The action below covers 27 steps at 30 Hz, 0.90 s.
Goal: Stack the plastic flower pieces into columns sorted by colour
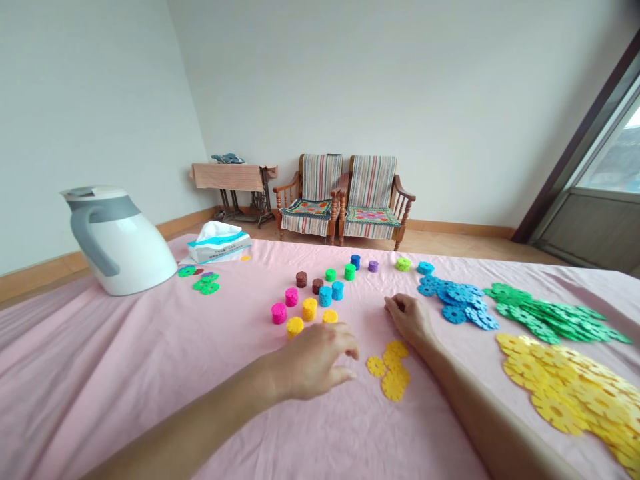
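My left hand hovers over the cloth with thumb and fingers apart and nothing between them. Just behind it stand short stacks of notched yellow plastic discs, among them a yellow stack and one partly covered by my fingers. A few loose yellow discs lie between my two hands. My right hand rests on the cloth beyond them, its fingers curled together, with no disc showing in them. Nearest to it on the right is a loose pile of blue discs.
Pink stacks, brown, light blue, green and purple stacks stand mid-table. Green discs and yellow discs are heaped at right. A white jug, a tissue box and scattered discs sit at left.
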Each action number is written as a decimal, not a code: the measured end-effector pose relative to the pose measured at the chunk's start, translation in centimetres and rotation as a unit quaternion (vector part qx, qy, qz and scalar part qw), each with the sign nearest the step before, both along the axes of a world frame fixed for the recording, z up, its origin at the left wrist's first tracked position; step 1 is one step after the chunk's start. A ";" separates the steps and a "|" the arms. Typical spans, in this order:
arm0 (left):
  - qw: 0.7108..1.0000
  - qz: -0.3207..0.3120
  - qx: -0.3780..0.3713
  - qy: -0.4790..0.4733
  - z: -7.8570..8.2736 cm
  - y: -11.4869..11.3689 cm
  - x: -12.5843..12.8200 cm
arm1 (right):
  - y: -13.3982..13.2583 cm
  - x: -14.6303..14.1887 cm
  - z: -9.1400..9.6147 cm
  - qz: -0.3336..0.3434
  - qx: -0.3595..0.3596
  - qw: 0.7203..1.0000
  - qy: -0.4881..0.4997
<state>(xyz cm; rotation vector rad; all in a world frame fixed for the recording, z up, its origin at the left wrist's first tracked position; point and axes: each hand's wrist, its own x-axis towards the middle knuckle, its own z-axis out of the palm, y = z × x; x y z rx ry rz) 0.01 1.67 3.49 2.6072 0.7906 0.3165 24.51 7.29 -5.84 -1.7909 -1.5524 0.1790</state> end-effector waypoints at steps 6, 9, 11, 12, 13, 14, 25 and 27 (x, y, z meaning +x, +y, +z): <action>0.998 -0.005 0.032 0.056 -2.6 -0.1 3.7 | 0.1 0.0 -0.1 -0.003 0.004 1.000 0.001; 0.996 0.006 0.052 0.078 -2.9 0.4 4.4 | 0.1 0.0 -0.1 -0.002 0.005 1.000 -0.001; 0.994 -0.001 0.062 0.085 -2.9 0.5 4.7 | 0.1 0.0 0.0 0.000 0.006 1.000 0.000; 0.994 -0.004 0.065 0.086 -2.9 0.5 4.8 | 0.1 -0.1 0.0 -0.001 0.006 1.000 0.000; 0.994 -0.007 0.068 0.086 -2.8 0.4 4.9 | 0.1 -0.1 0.0 -0.002 0.004 1.000 0.001; 0.994 -0.010 0.069 0.084 -2.8 0.4 4.8 | 0.0 -0.1 0.0 -0.003 0.003 1.000 0.002; 0.991 0.095 0.087 -0.031 0.9 4.8 -0.4 | -0.2 -0.2 0.3 0.000 -0.010 1.000 0.004; 0.989 0.108 0.093 -0.026 1.2 5.5 -1.2 | -0.1 -0.2 0.2 -0.002 -0.011 1.000 0.003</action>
